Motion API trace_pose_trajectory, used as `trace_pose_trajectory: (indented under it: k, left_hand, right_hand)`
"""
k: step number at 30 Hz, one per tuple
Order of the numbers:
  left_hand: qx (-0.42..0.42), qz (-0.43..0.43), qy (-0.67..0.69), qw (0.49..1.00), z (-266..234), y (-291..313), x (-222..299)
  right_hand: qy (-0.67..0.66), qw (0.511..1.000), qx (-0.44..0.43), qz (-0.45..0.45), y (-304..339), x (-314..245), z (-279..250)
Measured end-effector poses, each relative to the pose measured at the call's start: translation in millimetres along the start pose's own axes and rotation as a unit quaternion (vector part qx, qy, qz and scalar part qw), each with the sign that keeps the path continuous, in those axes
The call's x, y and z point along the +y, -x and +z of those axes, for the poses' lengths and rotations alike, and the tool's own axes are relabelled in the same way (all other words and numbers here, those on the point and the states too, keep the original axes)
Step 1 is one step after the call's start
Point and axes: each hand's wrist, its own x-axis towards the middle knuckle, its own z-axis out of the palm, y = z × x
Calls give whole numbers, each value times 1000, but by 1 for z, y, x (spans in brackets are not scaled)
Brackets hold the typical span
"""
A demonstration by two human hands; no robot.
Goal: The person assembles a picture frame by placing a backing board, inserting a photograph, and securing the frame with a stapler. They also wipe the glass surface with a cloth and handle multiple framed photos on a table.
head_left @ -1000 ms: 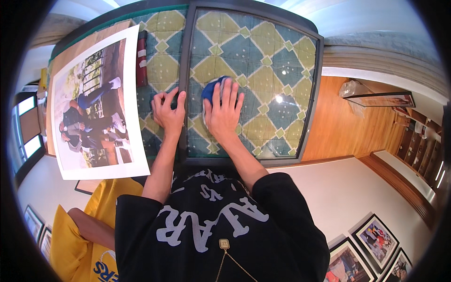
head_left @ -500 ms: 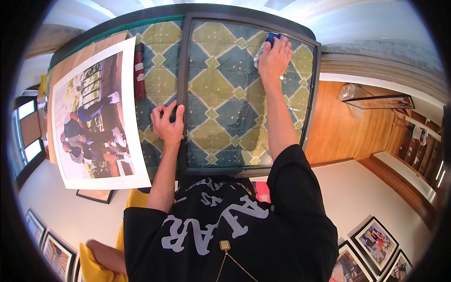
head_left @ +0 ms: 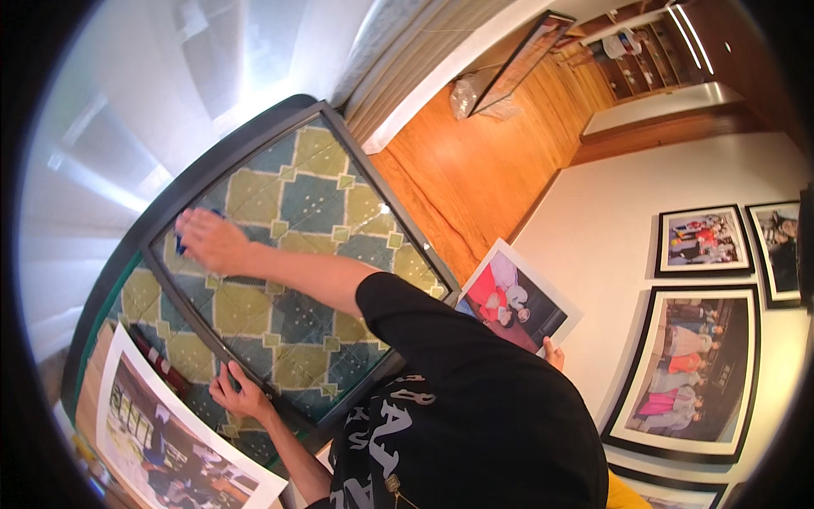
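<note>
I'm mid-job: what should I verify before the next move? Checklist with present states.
1. Dark grey rectangular frame lying on the green-and-blue patterned quilted cover: ok.
2. Left hand at the frame's side bar: ok.
3. Blue cloth under the right hand: ok, though mostly hidden.
4. White-bordered paper photo print clear of the frame: ok.
5. Clear glossy pane free of smudges: cannot tell; reflections show.
6. Photo print in a co-worker's hand, clear of the frame: cannot tell.

I'm seeing a quilted green-and-blue cloth (head_left: 138,293) covering the dark-rimmed counter (head_left: 182,185), left of centre in the frame; a grey-framed clear pane (head_left: 292,216), a dark red object (head_left: 159,360) and, lower left, a photo print (head_left: 165,445) are lying there.
</note>
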Motion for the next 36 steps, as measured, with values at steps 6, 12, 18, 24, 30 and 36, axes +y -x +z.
trace_pose_trajectory:
  k: [6, 12, 18, 24, 30, 36]
  left_hand:
    - [-6, -19, 6, 1000, -4, -2, 2]
    - [-7, -52, -15, 999, -8, -5, 13]
    - [40, -38, 14, 998, -18, -12, 20]
    - [36, -70, 22, 997, -17, -10, 26]
    - [71, -42, 21, 996, -9, -9, 17]
    - [77, -57, 26, 995, -9, -7, 17]
  right_hand:
    - [10, 996, 20, -88, -10, -26, -5]
    - [-71, 976, -70, -195, -8, -36, -2]
    - [-119, 973, -151, -127, 25, -73, -43]
    - [-134, 942, -250, -178, 85, -102, -64]
    - [-148, 932, -276, -181, 130, -139, -79]
    - [-172, 913, -301, -216, 174, -170, -89]
